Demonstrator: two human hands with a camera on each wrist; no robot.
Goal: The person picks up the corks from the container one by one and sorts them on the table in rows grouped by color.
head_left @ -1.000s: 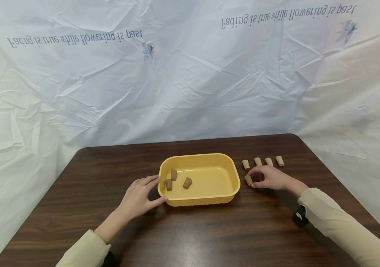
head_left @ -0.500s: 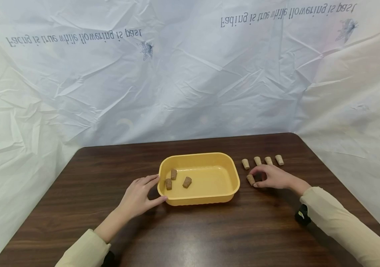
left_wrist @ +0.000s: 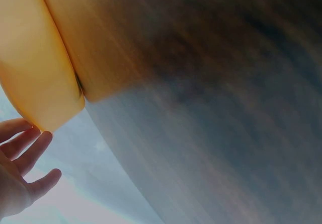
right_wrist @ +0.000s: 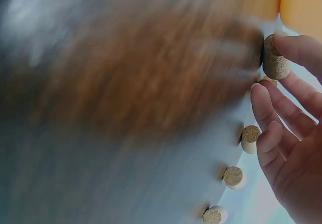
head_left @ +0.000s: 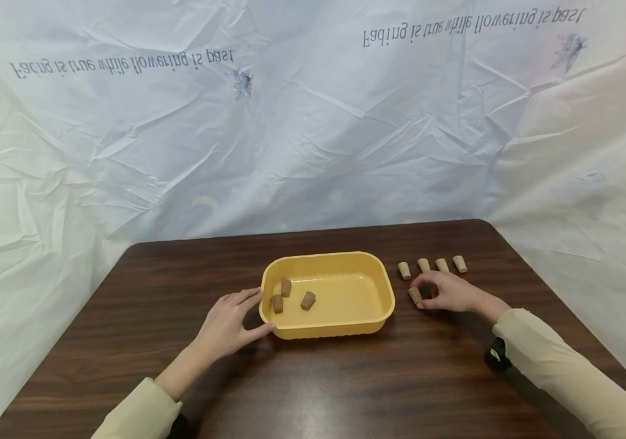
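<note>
My right hand pinches a tapered cork stopper between thumb and forefinger, low over the table to the right of a yellow plastic tub. In the right wrist view the thumb lies against this cork stopper, while the other fingers curve loosely below. My left hand rests on the tub's left end, its fingertips on the rim and thumb at the front corner. The left wrist view has those extended fingers touching the tub. Inside the tub, toward its left, lie three brown corks.
Several paler corks form a row behind my right hand, the lower parts of some hidden by it. The dark wooden table meets a hanging white sheet at the back.
The cork in my right hand has shifted slightly right, away from the tub, with the hand moving a little the same way. My left hand and the tub hold their places.
</note>
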